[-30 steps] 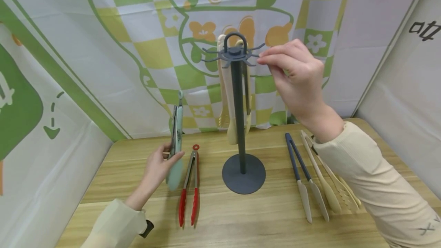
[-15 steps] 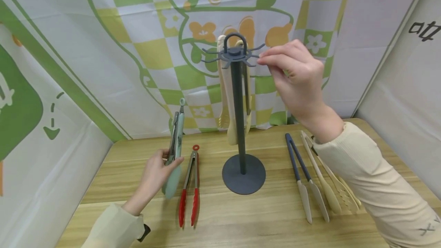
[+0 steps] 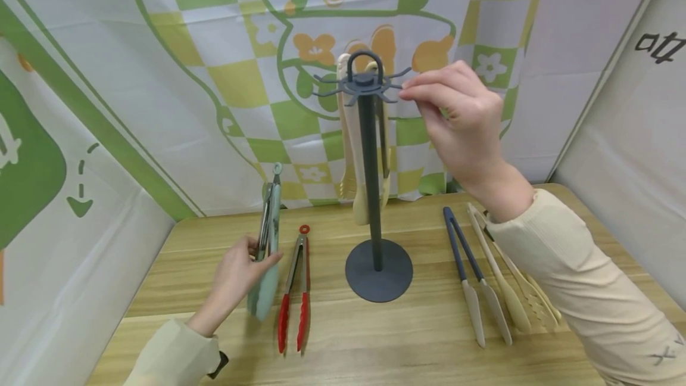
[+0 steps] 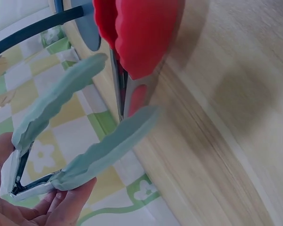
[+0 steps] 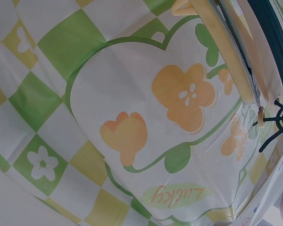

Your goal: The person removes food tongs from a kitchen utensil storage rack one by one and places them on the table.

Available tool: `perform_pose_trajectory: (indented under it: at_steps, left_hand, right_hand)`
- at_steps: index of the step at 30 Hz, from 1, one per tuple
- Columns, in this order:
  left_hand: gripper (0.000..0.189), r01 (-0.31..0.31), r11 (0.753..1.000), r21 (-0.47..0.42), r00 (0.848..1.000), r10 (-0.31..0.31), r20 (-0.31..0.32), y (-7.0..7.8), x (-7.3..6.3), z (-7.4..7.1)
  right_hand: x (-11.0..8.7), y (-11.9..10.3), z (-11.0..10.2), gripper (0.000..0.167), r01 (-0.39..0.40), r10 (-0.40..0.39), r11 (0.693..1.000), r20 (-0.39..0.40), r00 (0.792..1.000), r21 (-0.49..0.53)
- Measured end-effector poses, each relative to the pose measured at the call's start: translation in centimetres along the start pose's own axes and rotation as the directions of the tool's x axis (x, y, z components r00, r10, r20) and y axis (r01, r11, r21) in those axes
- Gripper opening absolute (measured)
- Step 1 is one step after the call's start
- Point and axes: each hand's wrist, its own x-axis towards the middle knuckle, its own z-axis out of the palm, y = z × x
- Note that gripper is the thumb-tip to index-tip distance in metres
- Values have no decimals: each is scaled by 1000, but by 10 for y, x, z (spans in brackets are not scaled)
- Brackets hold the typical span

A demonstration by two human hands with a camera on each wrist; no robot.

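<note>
The mint-green tongs with wavy, rubbery tips and metal arms (image 3: 265, 293) sit in the left hand (image 3: 233, 273), gripped between parted thumb and fingers, tips below. They look light and springy; the middle seems best to hold. The right hand (image 3: 466, 115) pinches a dark grey hook (image 3: 395, 86).

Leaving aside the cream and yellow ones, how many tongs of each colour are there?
Mint-green tongs, held in the left hand: 1
Red tongs, on the table: 1
Navy-handled tongs, also on the table: 1
Total: 3
</note>
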Motion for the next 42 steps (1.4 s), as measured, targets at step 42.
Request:
perform_pose_trajectory:
  at_steps: [42]
  left_hand:
    - [42, 95, 983, 159, 980, -120, 157, -33, 0, 15]
  right_hand:
    - [0, 0, 1, 14, 4, -4, 1000, -7, 1000, 3]
